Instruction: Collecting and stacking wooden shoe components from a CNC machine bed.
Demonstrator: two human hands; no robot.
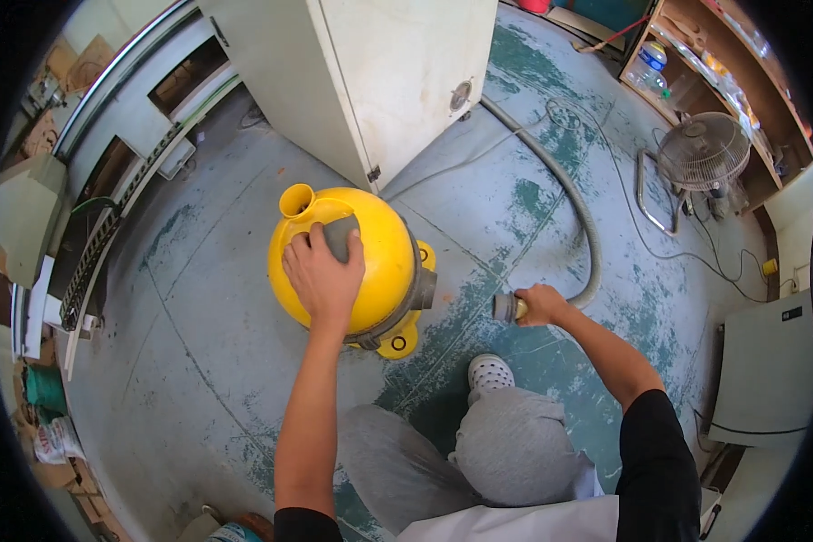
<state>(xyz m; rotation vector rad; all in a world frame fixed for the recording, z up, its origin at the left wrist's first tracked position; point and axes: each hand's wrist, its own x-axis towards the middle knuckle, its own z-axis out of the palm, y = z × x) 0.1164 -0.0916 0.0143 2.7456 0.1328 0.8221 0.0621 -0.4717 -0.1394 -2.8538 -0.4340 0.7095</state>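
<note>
In front of me on the floor is a yellow, dome-shaped vacuum cleaner (384,257) with a short round spout on top and a dark grey fitting low on its right side. My left hand (323,275) is closed on the grey handle (340,237) on top of the dome, fingers at one side and thumb at the other. To the right of the machine, my right hand (542,305) grips the end of a ribbed grey hose (580,212). The hose's grey end cuff (502,307) points toward the dome, apart from it. Behind my right hand the hose curves back to the white cabinet.
Just beyond the dome stands a white cabinet (406,81). A thin cable trails over the worn blue-green floor at right, near a fan (703,152) and shelves (750,54). White machine framing with a cable chain (95,248) lines the left. My shoe (490,372) is close to the hose end.
</note>
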